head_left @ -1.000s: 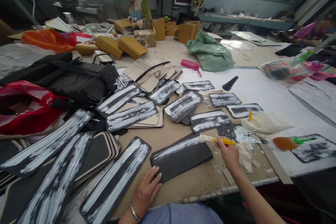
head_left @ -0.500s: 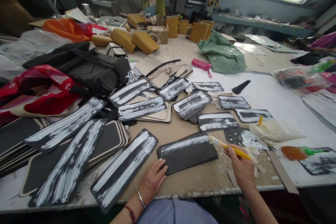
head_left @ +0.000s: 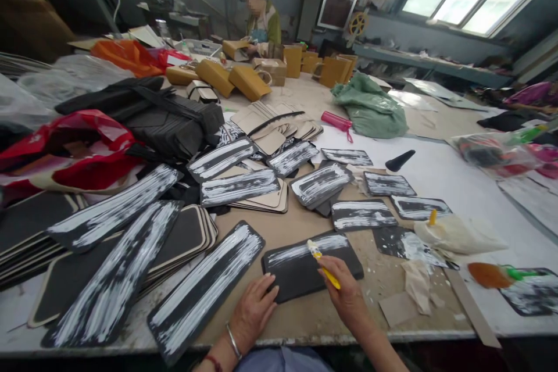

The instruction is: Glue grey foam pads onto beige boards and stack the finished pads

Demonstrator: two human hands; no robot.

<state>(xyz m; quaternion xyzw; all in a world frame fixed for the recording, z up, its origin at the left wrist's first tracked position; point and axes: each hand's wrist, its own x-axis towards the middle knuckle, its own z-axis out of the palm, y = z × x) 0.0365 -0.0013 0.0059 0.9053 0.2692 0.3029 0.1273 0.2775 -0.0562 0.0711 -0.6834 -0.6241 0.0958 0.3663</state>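
In front of me lies a dark rounded panel (head_left: 305,279) with a white streak of paste along its far side. My left hand (head_left: 253,305) rests with fingers stretched flat at its near left corner, holding nothing. My right hand (head_left: 346,290) is closed around the yellow handle of a paintbrush (head_left: 322,264), whose pale bristles touch the streak near the panel's middle. Left of my left hand is a long dark panel (head_left: 207,290) with two white streaks. Beyond the brush sits another streaked panel (head_left: 364,215).
Stacked dark boards (head_left: 185,238) lie left, near a red bag (head_left: 87,151). To the right are a white paste bag (head_left: 462,232) with a yellow tip, and a brown brush (head_left: 488,275). A green plastic bag (head_left: 370,107) lies farther back; a person (head_left: 264,20) works across the table.
My right hand has moved left with the paintbrush, from the panel's far right corner to its middle. My left hand stays at the panel's corner. The camera view has shifted slightly.
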